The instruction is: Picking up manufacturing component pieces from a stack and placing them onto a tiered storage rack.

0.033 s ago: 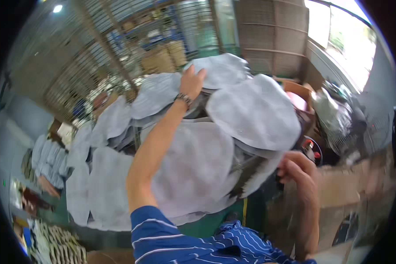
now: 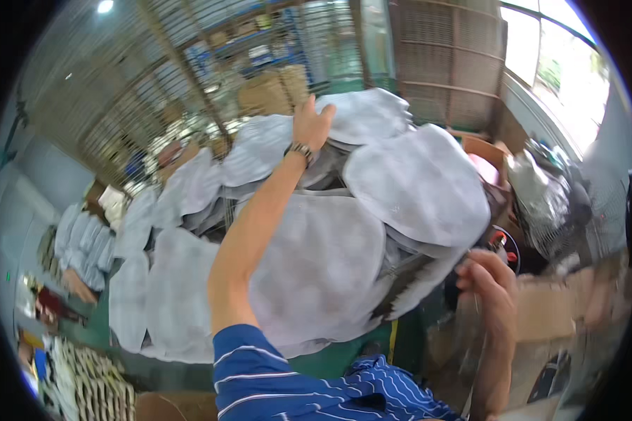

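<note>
— What is the person doing over there?

— Reaching out across the big heap of grey oval felt-like sheets (image 2: 309, 274). The left hand (image 2: 310, 125) is lying on top of the heap at its far side, palm down, fingers together and pressing lightly on the upper sheet (image 2: 361, 116), with the thumb sticking out to the right. It is not gripping anything that I can see, only touching. A metal wristwatch (image 2: 300, 151) is sitting on that wrist, and the sleeve of a blue striped shirt (image 2: 260, 372) is showing at the near edge of the heap.

— And the other hand?

— The right hand (image 2: 488, 284) is hanging just off the heap's near right corner, fingers curled in narrowly. Something thin seems to be pinched there, perhaps the edge of clear plastic film (image 2: 470, 344), but the blur is too strong and I cannot tell for sure.

— What else is lying around the heap?

— Beyond it, a wire mesh partition (image 2: 154, 77) is running across the room. To the right of the heap, cardboard boxes (image 2: 548, 309) are standing, and a pink piece (image 2: 486, 168) is peeking out behind the rightmost sheet (image 2: 418, 186). Left of the heap, more grey pieces (image 2: 84, 235) are lying in a stack, well apart from it.
</note>
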The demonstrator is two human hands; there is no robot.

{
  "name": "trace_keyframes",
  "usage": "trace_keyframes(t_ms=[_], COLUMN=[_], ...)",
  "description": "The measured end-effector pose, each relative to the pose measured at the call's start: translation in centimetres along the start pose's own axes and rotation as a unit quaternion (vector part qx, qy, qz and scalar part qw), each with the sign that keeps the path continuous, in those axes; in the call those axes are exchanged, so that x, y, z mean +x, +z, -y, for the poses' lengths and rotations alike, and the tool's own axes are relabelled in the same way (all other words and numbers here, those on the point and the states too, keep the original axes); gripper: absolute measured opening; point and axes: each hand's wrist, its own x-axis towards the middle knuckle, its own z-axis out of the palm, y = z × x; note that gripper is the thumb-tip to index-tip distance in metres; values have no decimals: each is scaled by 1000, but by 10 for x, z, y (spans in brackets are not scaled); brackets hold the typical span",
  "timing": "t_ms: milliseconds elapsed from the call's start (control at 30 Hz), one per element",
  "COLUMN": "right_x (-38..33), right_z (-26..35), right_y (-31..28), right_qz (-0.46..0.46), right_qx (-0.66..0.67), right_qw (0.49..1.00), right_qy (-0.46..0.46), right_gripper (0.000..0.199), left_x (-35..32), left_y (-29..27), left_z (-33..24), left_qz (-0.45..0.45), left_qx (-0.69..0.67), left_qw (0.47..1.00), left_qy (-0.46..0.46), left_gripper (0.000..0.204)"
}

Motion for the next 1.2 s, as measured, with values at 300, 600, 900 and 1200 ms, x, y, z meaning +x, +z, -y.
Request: trace_keyframes(t_ms=[300, 600, 900, 1200], right_x=[-32, -72, -55, -85], right_z=[-120, -161, -186, -206], right_y=[-84, -119, -125, -99], right_qz=[-183, -219, -158, -73], right_qx=[97, 68, 87, 155], right_qw=[973, 942, 957, 967], right_qy=[99, 245, 229, 189], right_gripper=[24, 41, 42, 31], left_x=[139, 214, 188, -27], left_y=[-238, -319, -319, -256], left_z=[104, 128, 132, 42], left_qz=[-277, -266, -273, -114], left_qx=[169, 31, -114, 227], left_qw=[940, 960, 952, 952], left_qy=[-103, -85, -77, -171], left_gripper=[87, 104, 102, 86])
